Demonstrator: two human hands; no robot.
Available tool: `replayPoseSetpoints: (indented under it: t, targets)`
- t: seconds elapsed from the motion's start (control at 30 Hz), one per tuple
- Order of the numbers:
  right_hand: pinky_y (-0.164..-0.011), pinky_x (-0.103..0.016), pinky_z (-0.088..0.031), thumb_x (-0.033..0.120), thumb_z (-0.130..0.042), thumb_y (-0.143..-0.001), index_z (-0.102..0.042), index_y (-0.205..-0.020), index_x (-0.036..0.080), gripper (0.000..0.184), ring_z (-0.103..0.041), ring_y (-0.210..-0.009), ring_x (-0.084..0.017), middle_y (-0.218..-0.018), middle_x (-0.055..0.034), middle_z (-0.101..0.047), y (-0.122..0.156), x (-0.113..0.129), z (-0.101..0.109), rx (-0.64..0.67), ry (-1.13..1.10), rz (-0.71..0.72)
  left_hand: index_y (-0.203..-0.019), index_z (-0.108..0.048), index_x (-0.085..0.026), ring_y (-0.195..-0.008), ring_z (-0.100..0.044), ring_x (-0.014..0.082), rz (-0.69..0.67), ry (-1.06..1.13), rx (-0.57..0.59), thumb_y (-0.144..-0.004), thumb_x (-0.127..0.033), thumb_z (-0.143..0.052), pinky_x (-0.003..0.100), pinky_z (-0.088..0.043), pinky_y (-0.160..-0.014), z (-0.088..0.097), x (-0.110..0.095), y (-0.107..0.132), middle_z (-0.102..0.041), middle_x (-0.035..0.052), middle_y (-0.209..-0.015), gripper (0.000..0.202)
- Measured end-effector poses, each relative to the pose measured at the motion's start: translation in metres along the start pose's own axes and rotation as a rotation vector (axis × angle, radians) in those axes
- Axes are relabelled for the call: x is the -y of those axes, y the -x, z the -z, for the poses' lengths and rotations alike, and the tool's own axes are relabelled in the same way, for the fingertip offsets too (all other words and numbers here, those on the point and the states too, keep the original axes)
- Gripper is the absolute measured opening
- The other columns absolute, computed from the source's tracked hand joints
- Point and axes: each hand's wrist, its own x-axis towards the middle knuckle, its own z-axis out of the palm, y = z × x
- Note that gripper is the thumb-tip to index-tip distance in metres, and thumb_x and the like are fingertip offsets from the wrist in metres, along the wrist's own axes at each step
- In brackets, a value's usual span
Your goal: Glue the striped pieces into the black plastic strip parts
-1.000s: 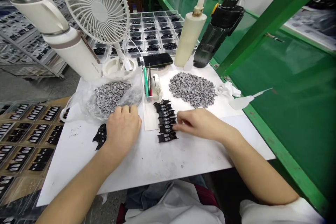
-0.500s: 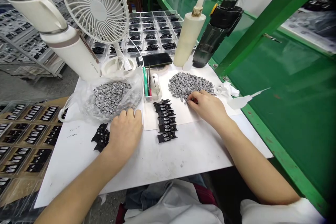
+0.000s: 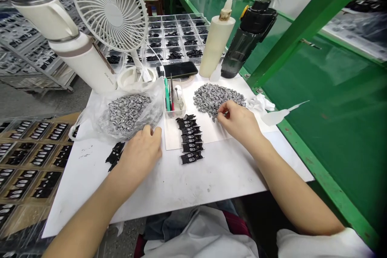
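Observation:
My right hand [image 3: 238, 119] is at the near edge of a heap of small grey oval parts [image 3: 216, 97], thumb and forefinger pinched together; whatever lies between them is too small to make out. Curled, my left hand [image 3: 142, 149] is beside several loose black plastic pieces [image 3: 114, 155] and just in front of a clear plastic bag [image 3: 154, 105] filled with similar grey parts. Its fingertips are hidden behind the knuckles. Between my hands a column of black plastic pieces [image 3: 192, 139] lies on the table, several with grey ovals set in them.
A small clear box [image 3: 175, 113] with tweezers and a green tool stands mid-table. Behind are a fan [image 3: 113, 14], a phone [image 3: 178, 69], a compartment tray [image 3: 157, 54], a pale bottle [image 3: 217, 46] and a dark bottle [image 3: 246, 44]. A dropper bottle [image 3: 275, 117] lies at right.
My left hand has shifted slightly left, covering more of the loose black pieces. My right hand has moved a little, its fingertips now more pinched and slightly raised at the heap.

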Motion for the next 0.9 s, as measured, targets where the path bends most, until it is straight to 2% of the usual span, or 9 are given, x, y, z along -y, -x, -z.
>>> replayPoseSetpoints:
  t: [0.17, 0.3, 0.4, 0.5, 0.7, 0.8, 0.9]
  targets:
    - [-0.061, -0.027, -0.039, 0.021, -0.049, -0.072, -0.055, -0.079, 0.020, 0.009, -0.057, -0.064, -0.017, -0.070, -0.0005, -0.062, 0.001, 0.001, 0.002, 0.001, -0.138, -0.006, -0.104, -0.051, -0.016, -0.087, -0.055, 0.0257, 0.004, 0.161, -0.019, -0.079, -0.023, -0.042, 0.035, -0.043, -0.073, -0.003, 0.003, -0.006, -0.056, 0.0099, -0.090, 0.027]
    - [-0.063, -0.027, -0.041, 0.020, -0.048, -0.074, -0.057, -0.083, 0.021, 0.012, -0.058, -0.064, -0.015, -0.076, -0.0001, -0.065, 0.005, 0.005, 0.002, 0.025, -0.247, 0.055, -0.108, -0.051, -0.018, -0.096, -0.053, 0.0266, -0.005, 0.297, -0.047, -0.078, -0.034, -0.047, 0.036, -0.042, -0.079, -0.001, 0.005, -0.007, -0.057, 0.0094, -0.101, 0.034]
    - [-0.065, -0.026, -0.042, 0.020, -0.048, -0.076, -0.059, -0.082, 0.020, 0.012, -0.058, -0.064, -0.014, -0.078, 0.0000, -0.066, 0.008, 0.009, 0.000, 0.043, -0.313, 0.092, -0.111, -0.052, -0.018, -0.101, -0.051, 0.0290, -0.005, 0.244, -0.096, -0.078, -0.039, -0.048, 0.039, -0.040, -0.082, -0.001, 0.005, -0.007, -0.057, 0.0102, -0.106, 0.040]
    - [-0.066, -0.026, -0.044, 0.021, -0.049, -0.077, -0.060, -0.082, 0.020, 0.012, -0.058, -0.063, -0.013, -0.076, 0.0002, -0.066, 0.010, 0.011, -0.001, 0.054, -0.361, 0.114, -0.109, -0.054, -0.016, -0.097, -0.053, 0.0315, 0.000, 0.111, -0.089, -0.079, -0.044, -0.046, 0.044, -0.038, -0.082, -0.001, 0.004, -0.006, -0.059, 0.0122, -0.101, 0.042]
    - [-0.068, -0.028, -0.047, 0.022, -0.053, -0.076, -0.062, -0.082, 0.019, 0.012, -0.059, -0.064, -0.013, -0.075, -0.0007, -0.066, 0.012, 0.012, -0.004, 0.043, -0.425, 0.091, -0.110, -0.054, -0.019, -0.096, -0.054, 0.0296, -0.026, 0.068, -0.060, -0.076, -0.042, -0.050, 0.041, -0.038, -0.082, -0.003, 0.001, -0.004, -0.059, 0.0110, -0.100, 0.041]
    - [-0.069, -0.029, -0.049, 0.022, -0.053, -0.076, -0.063, -0.084, 0.019, 0.013, -0.061, -0.066, -0.014, -0.076, -0.0009, -0.067, 0.012, 0.013, -0.005, 0.049, -0.495, 0.083, -0.117, -0.050, -0.018, -0.102, -0.049, 0.0301, -0.037, 0.183, -0.102, -0.074, -0.038, -0.052, 0.041, -0.039, -0.084, -0.002, 0.001, -0.006, -0.055, 0.0113, -0.104, 0.048]
    - [-0.071, -0.029, -0.051, 0.023, -0.055, -0.076, -0.064, -0.083, 0.019, 0.012, -0.064, -0.069, -0.015, -0.079, -0.0010, -0.068, 0.013, 0.014, -0.006, 0.029, -0.595, 0.061, -0.124, -0.044, -0.020, -0.105, -0.048, 0.0278, -0.049, 0.411, -0.113, -0.072, -0.037, -0.054, 0.038, -0.043, -0.083, -0.002, -0.001, -0.008, -0.046, 0.0099, -0.113, 0.056]
